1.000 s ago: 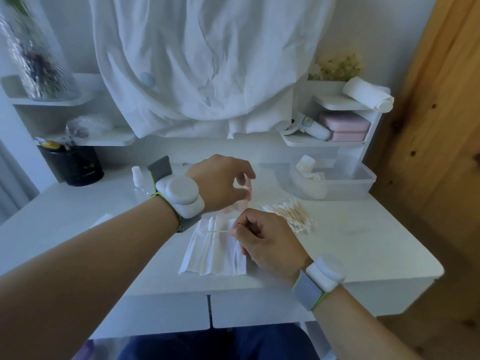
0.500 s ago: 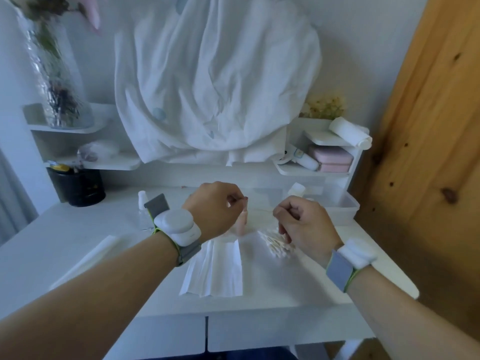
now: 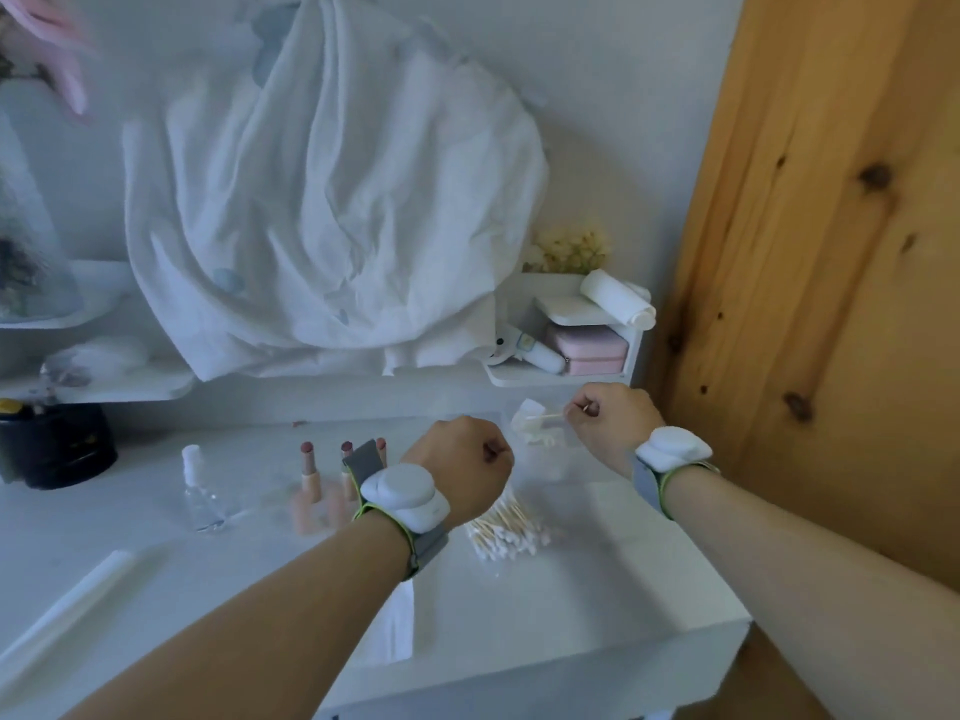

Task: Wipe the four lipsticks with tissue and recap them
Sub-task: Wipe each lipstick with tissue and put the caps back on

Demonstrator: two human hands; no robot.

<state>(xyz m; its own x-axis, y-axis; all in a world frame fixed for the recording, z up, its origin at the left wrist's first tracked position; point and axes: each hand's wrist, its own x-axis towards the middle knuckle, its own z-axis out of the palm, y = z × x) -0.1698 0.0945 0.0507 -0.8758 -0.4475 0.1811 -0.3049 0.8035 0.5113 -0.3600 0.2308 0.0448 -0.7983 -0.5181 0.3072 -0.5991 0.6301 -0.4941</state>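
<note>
1. Both forearms reach forward over the white table (image 3: 597, 605), each wrist wearing a white band.
2. A folded tissue (image 3: 397, 626) lies on the table under the left forearm, mostly hidden by it.
3. The left hand (image 3: 460, 467) hovers above the table with its back to the camera and its fingers curled into a fist; something dark red shows between them, too small to name.
4. A pile of swabs (image 3: 506, 530) lies on the table just below and right of that hand.
5. Three lipsticks (image 3: 310, 472) stand upright and uncapped in a row left of the left hand, partly behind the wrist band. A clear bottle (image 3: 200, 491) stands further left.
6. The right hand (image 3: 610, 420) is raised further back over a clear bin (image 3: 545, 459), its fingers pinching one swab (image 3: 545, 417) that points left.
7. Crumpled tissue (image 3: 530, 423) sits in the bin just beside the swab tip.
8. At the far left stands a black pot (image 3: 57, 446); a white cloth (image 3: 332, 215) hangs on the wall behind.
</note>
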